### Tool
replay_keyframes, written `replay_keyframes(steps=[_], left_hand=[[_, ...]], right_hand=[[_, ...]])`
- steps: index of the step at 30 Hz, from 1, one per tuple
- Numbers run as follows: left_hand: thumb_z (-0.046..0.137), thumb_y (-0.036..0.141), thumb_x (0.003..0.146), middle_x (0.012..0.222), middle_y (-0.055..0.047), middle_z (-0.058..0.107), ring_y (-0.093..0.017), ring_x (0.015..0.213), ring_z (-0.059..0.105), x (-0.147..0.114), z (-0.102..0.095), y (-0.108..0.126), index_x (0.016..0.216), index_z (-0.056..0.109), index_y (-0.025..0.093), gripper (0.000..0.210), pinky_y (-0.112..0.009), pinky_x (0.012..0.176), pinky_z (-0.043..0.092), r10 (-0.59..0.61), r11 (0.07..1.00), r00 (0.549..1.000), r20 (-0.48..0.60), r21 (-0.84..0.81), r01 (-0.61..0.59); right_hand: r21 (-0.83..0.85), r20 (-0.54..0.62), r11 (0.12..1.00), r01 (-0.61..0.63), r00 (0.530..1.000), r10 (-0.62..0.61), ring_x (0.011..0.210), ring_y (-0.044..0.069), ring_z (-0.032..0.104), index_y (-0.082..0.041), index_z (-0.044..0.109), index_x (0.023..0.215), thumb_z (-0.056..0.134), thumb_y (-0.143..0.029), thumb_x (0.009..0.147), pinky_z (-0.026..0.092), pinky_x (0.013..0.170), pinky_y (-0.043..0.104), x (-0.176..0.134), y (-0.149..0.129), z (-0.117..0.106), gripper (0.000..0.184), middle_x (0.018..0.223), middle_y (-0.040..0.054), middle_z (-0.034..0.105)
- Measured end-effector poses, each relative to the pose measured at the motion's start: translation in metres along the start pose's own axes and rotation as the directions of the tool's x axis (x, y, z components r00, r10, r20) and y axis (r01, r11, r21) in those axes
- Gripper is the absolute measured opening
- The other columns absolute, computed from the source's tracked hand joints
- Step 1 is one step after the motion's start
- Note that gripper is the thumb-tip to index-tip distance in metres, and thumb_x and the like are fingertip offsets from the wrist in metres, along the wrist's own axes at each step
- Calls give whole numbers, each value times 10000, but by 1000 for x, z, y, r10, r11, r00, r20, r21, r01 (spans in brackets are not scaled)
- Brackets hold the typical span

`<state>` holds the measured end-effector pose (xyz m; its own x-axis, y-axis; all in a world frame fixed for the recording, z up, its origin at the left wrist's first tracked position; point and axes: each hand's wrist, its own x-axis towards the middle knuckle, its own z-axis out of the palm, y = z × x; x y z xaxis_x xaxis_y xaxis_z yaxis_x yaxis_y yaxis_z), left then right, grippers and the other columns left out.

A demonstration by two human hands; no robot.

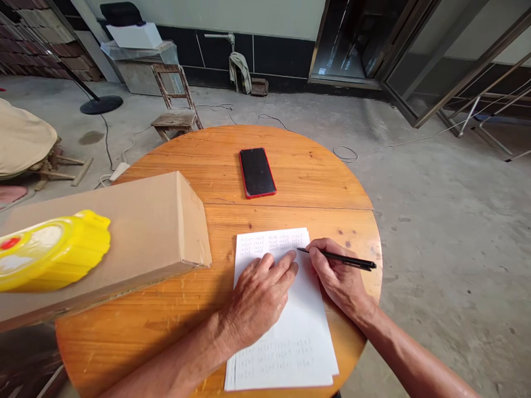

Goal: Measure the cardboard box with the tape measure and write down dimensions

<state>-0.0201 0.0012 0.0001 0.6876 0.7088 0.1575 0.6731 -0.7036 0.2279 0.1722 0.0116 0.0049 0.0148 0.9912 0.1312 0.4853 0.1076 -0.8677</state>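
My left hand (263, 293) lies flat across the middle of a small stack of white paper (302, 326), its fingers stretched toward the top right of the sheet. In my right hand (338, 273) is a black pen (346, 259), pinched near its writing end, with the tip at the right part of the upper written rows. Rows of small handwritten digits fill the top of the sheet, and more rows show near its lower edge. My left hand and wrist hide part of the page.
The round wooden table (323, 171) bears a phone (257, 172) with a red case beyond the paper. At left, a cardboard box (145, 221) carries a yellow plastic object (78, 249). A wooden chair (174, 119) stands behind the table, near cables on the concrete floor.
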Motion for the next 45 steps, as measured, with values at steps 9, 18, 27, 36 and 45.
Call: replay_keyframes(steps=[9, 18, 27, 36, 45], left_hand=[[481, 43, 851, 1454, -19, 503, -241, 1022, 527, 0, 0, 1, 1277, 522, 179, 449, -412, 826, 479, -8, 1000, 1000, 5, 1, 8], [455, 50, 870, 1454, -7, 501, -242, 1021, 518, 0, 0, 0, 1281, 518, 181, 436, -415, 827, 477, -15, 1000, 1000, 9, -9, 15], [472, 49, 861, 1454, -15, 501, -240, 1022, 516, 0, 0, 2, 1277, 522, 179, 439, -413, 825, 485, -11, 1000, 1000, 0, -8, 11], [461, 57, 878, 1455, -11, 499, -237, 1020, 515, 0, 0, 0, 1280, 521, 177, 424, -410, 830, 482, -11, 1000, 1000, -1, -7, 11], [454, 55, 879, 1451, -5, 504, -236, 1025, 511, 0, 0, 1, 1275, 523, 176, 420, -407, 835, 479, -12, 1000, 1000, -1, -8, 12]], right_hand=[[72, -32, 996, -52, 998, 54, 497, 128, 497, -215, 597, 825, 510, -307, 929, 405, 463, 251, -2, 5, 0, 164, 591, -16, 558], [93, -22, 993, -76, 997, 78, 506, 129, 497, -215, 595, 846, 522, -321, 938, 410, 465, 250, -2, 8, 0, 159, 602, -14, 550], [55, -24, 997, -55, 998, 57, 510, 127, 491, -212, 594, 823, 507, -293, 929, 407, 467, 247, -1, 6, 0, 159, 605, -13, 555], [68, -29, 996, -55, 998, 57, 501, 123, 473, -214, 590, 820, 518, -289, 925, 397, 466, 248, -1, 5, 0, 148, 595, -23, 534], [90, -81, 994, -62, 994, 70, 542, 133, 509, -218, 583, 815, 517, -329, 948, 430, 527, 266, -4, 10, -4, 185, 610, -25, 539]])
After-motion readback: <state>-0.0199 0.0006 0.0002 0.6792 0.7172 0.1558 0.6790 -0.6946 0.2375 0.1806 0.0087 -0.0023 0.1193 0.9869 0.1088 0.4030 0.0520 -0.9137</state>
